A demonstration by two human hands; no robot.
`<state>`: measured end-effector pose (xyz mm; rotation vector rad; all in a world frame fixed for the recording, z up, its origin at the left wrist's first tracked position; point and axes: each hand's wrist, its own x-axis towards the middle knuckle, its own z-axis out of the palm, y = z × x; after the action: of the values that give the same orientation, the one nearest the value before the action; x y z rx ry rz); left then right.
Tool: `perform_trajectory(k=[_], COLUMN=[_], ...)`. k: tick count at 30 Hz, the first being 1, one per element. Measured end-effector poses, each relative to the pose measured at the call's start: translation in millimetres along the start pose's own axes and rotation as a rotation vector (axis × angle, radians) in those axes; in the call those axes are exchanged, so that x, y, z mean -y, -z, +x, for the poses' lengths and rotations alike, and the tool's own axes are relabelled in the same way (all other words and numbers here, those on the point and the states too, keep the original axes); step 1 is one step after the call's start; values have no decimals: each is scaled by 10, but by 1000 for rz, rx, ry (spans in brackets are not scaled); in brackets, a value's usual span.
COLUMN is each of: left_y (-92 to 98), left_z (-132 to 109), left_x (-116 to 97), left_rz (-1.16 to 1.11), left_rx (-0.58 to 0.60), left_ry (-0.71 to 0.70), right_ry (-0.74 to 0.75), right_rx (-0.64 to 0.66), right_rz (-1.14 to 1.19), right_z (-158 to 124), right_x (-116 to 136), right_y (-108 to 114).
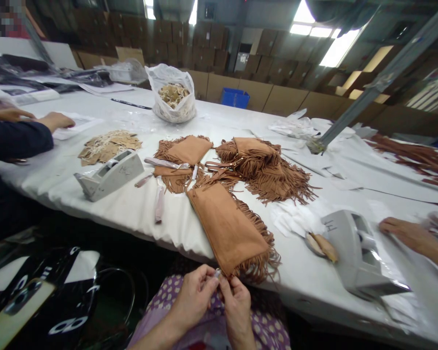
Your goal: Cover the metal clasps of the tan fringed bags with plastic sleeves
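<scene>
My left hand (195, 297) and my right hand (236, 304) meet at the table's near edge, fingers pinched together on a small metal zipper pull (217, 272) at the corner of a tan suede fringed bag (228, 226). The bag lies flat on the white table (131, 204) and hangs slightly over its edge toward my lap. More fringed bags (257, 163) are piled further back, with another (186, 158) to their left.
Grey tape dispensers stand at the left (109, 175) and right (357, 248). A plastic bag of tags (173, 95) sits behind, loose tags (107, 145) to the left. Other people's hands rest at the far left (56, 120) and far right (410, 236).
</scene>
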<state>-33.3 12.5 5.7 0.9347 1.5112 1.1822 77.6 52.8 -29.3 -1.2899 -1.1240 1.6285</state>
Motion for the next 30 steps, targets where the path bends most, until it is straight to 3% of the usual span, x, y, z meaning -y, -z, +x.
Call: perform_trajectory(k=[4,9,22,30], left_y=[8,-13,17,-30], left_z=[-50,-44,-17,13], left_x=[21,158,83,155], left_rz=[282,361,273,-57], left_rx=[-97,-139,-174,-80], left_ry=[-226,-285,-202,115], right_ry=[-73,-87,-56,-77], right_rx=[7,0,-22,-41], right_rz=[145,175,105,109], right_z=[14,10,-5,-8], right_x=[-104,-177,-169,-186], right_y=[-5,-14,-46,-67])
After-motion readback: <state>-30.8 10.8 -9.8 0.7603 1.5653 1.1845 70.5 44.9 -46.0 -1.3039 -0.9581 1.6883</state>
